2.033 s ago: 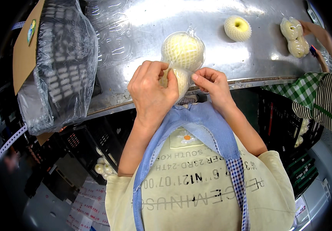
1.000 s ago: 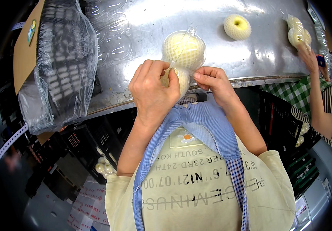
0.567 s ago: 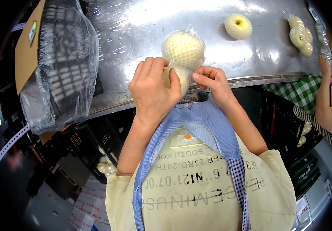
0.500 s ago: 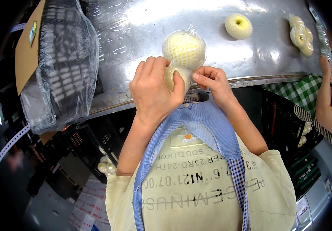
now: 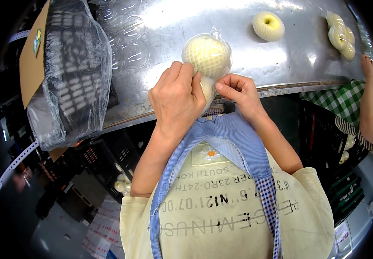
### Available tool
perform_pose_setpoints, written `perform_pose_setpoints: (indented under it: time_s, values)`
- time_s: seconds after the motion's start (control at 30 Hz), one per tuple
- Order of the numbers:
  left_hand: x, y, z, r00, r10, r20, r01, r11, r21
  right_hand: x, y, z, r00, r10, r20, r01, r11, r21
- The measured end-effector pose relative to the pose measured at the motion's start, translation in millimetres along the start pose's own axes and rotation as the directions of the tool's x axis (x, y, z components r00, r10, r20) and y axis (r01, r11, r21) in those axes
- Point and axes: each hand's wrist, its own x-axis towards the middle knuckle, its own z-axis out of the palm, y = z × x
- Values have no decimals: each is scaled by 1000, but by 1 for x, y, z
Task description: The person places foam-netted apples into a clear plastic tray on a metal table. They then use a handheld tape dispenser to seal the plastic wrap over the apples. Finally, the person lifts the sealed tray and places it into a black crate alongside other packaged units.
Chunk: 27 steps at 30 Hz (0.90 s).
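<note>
At the table edge in front of me is a clear plastic wrap holding two pale yellow round fruits in white foam nets. The upper fruit point(image 5: 207, 55) lies on the metal table. Closer to me, the lower fruit point(image 5: 208, 91) is partly hidden by my fingers. My left hand point(image 5: 175, 96) is closed on the plastic wrap at the left of the narrow part between the two fruits. From the right, my right hand point(image 5: 239, 93) pinches with thumb and forefinger at the wrap's other side. Exactly what its fingertips grip is too small to make out.
Another netted fruit point(image 5: 268, 26) sits unwrapped on the metal table point(image 5: 169, 26). A wrapped bundle of fruit point(image 5: 341, 38) lies farther right, near a co-worker's arm point(image 5: 370, 99). At left stands a cardboard box point(image 5: 33, 56) lined with clear plastic. Dark crates are below the table.
My left thumb and fingers have drawn together and moved up toward the narrow part between the fruits, uncovering more of the wrap's middle. My right hand stays nearly in place.
</note>
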Motion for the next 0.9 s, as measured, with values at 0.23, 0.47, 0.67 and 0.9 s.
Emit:
perform_pose_setpoints:
  time_s: [0.23, 0.47, 0.67, 0.9]
  values:
    - [1, -1, 4, 999, -21, -39, 19, 998, -59, -2, 2, 3, 997, -72, -30, 71, 997, -8]
    - [0, 1, 6, 998, -53, -27, 51, 995, -81, -13, -16, 10, 983, -167, -71, 164, 986, -38]
    - [-2, 4, 7, 997, -66, -48, 62, 995, -84, -15, -16, 10, 975, -202, -96, 199, 979, -39]
    - [-2, 3, 7, 997, -74, -29, 71, 994, -79, -7, -4, 4, 983, -147, -107, 142, 988, -54]
